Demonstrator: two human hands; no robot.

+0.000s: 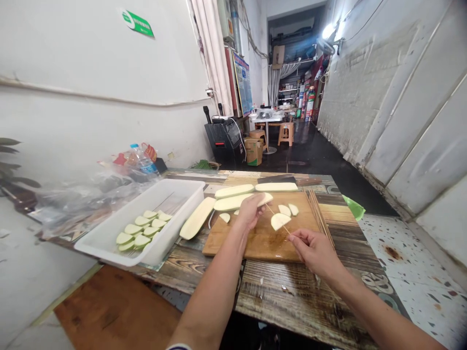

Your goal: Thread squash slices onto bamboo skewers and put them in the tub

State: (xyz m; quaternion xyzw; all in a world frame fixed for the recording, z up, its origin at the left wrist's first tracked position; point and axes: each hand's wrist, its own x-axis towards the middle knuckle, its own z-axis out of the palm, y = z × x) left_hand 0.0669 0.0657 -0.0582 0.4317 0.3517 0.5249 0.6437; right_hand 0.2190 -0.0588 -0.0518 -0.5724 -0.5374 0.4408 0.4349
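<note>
Wood-print tabletop [277, 291] fills the near part of my feed, a large "&" legible toward its right edge; one sleeve [178, 347] is cut off below. I see the right hand [310, 248] pinching a thin skewer [286, 230] over the cutting board [251, 249], with a pale, green-rimmed slice [280, 222] threaded on it. Fingers of the left hand [252, 210] curl by the skewer's other end, hiding whatever they grip, so I cannot tell their hold. More slices [284, 210] lie on the board, bare skewers [319, 214] along its right side, halved vegetables [235, 190] around its far left. Leftward, a white tray [105, 250] holds rows of green-edged pieces [141, 241] and fine sticks. Beyond, crumpled clear bags [98, 189] crowd a blue-capped bottle [146, 163], its label unreadable to me. Farther off, I make out a black speaker [225, 140] and a printed carton [253, 151]; lettering on the green wall sign [137, 23] and blue poster [244, 82] is too small. Distant shelves [290, 92] blur together.
</note>
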